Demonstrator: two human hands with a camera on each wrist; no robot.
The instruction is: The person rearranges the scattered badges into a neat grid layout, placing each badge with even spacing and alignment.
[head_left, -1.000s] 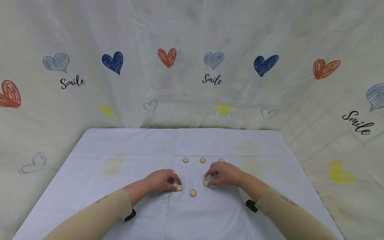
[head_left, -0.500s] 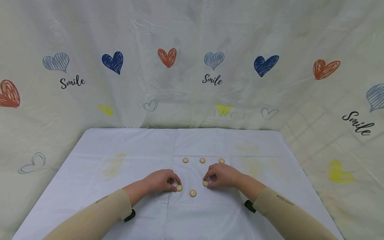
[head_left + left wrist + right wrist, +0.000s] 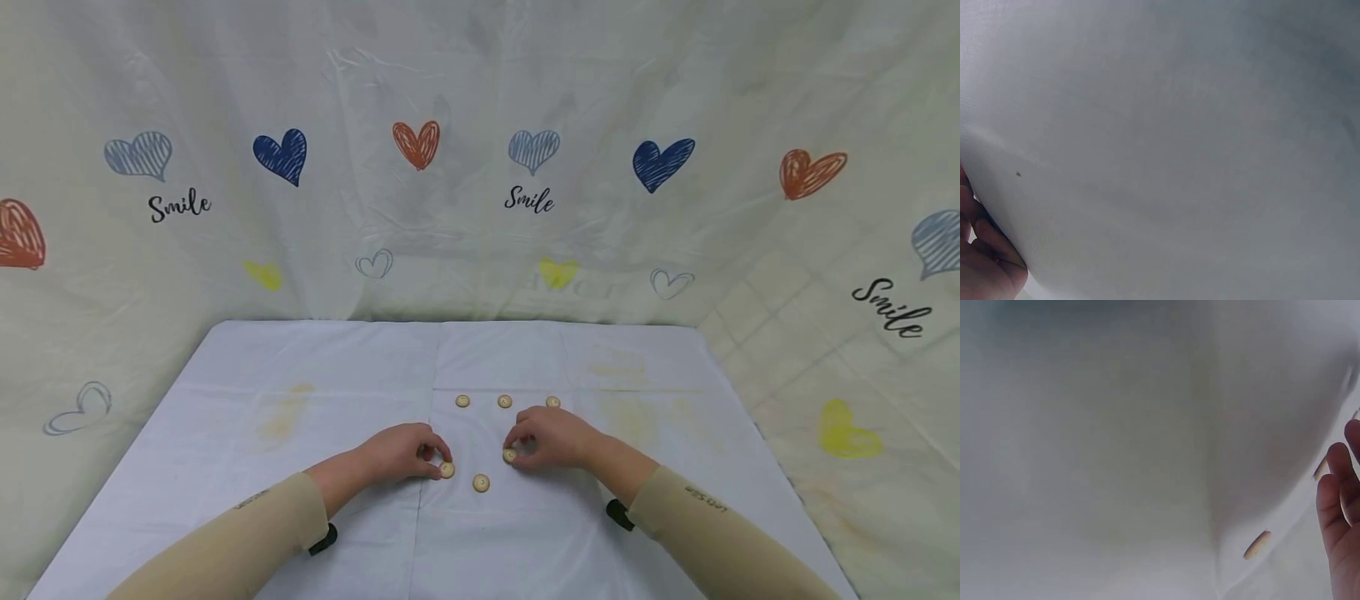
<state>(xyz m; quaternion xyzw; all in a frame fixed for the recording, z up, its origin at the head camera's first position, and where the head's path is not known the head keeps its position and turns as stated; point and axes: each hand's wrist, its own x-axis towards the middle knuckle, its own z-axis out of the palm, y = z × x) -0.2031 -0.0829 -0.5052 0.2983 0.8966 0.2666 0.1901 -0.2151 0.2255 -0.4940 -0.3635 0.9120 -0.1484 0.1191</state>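
Left hand pinches a wooden button flat on the white tablecloth; right hand pinches another button. A loose button lies between and just nearer, apart from both. Row of three buttons sits just beyond the right hand. Wide bare cloth left and right; both table side edges well apart from the hands.

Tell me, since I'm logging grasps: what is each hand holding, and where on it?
The left hand pinches a wooden button by its rim on the white cloth. The right hand pinches another button at its edge.
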